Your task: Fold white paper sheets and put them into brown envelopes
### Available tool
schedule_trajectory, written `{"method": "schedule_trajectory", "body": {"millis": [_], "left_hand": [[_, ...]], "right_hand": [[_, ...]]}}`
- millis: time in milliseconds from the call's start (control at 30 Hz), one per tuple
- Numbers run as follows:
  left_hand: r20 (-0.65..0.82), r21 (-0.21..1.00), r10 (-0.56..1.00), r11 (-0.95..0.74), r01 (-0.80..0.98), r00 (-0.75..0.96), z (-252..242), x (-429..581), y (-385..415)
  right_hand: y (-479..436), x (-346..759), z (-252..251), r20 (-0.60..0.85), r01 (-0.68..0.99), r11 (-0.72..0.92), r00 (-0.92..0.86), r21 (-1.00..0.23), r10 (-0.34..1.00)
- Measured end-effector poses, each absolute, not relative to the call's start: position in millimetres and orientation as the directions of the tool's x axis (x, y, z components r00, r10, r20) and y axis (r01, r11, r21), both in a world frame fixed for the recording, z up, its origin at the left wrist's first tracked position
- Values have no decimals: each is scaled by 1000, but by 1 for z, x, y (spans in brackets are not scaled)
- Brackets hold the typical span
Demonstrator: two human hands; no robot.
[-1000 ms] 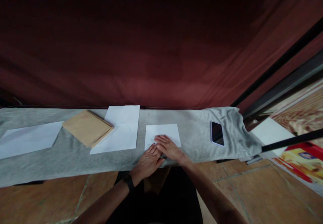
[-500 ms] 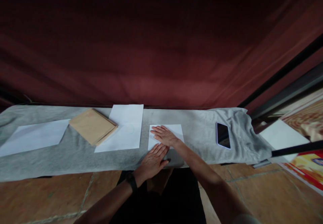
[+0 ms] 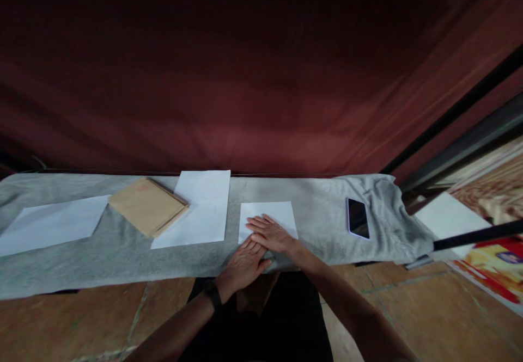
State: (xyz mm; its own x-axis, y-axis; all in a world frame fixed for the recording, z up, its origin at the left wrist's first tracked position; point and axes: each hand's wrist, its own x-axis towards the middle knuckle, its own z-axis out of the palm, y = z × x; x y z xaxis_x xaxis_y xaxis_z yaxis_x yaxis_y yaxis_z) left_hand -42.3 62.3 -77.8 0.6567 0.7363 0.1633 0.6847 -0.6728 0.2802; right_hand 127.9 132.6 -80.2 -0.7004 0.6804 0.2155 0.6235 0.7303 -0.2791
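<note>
To keep the small white paper sheet (image 3: 283, 213) from skidding on the cloth-covered tabletop (image 3: 321, 209), press evenly through the flat, outstretched right hand (image 3: 271, 235) and the similarly flattened left hand (image 3: 244, 265) it overlaps.

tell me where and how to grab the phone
Probably by both long edges, near the middle, right hand coming from above: the phone lies flat on the grey cloth, dark face up, and its narrow width should suit a pinch.
</note>
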Motion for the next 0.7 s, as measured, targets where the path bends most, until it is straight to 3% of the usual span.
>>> {"method": "schedule_trajectory", "body": {"millis": [133, 333, 700], "left_hand": [[179, 238, 724, -689, 685, 666, -80, -42, 64], [172, 236, 714, -698, 676, 678, -76, -37, 69], [120, 245, 660, -743, 622, 741, -81, 2, 130]], "right_hand": [[108, 148, -79, 262, 630, 708, -660, -319, 705], [84, 184, -79, 211, 769, 535, -492, -350, 845], [48, 201, -85, 267, 763, 518, -445, -387, 855]]}}
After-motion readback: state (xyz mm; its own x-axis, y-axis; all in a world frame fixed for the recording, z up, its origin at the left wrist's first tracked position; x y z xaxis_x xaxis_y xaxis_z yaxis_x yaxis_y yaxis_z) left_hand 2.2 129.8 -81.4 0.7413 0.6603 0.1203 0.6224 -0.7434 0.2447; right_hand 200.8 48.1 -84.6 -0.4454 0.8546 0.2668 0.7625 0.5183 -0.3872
